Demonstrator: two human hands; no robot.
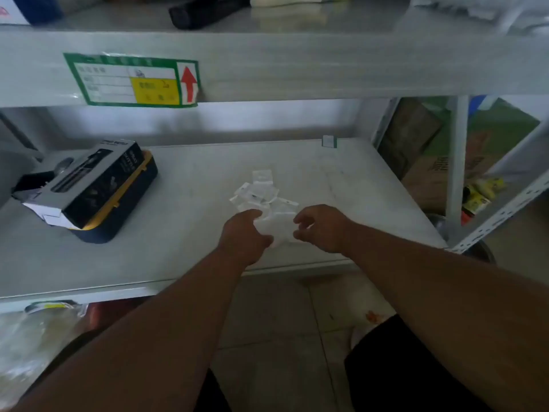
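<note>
Two hands meet over the shelf, well right of the black box: fingers of the left hand clamp a bunch of clear bags, and fingers of the right hand curl at its edge, whether pinching I cannot tell. More loose bags lie just beyond the bunch. Above the box, a green-bordered label shows a red up-arrow and a yellow field; its writing, like the box's, is too blurred to read.

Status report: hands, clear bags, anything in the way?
Left hand grips clear bag. Right hand at its edge, grip unclear. Bag pile just behind; boxes far left.
</note>
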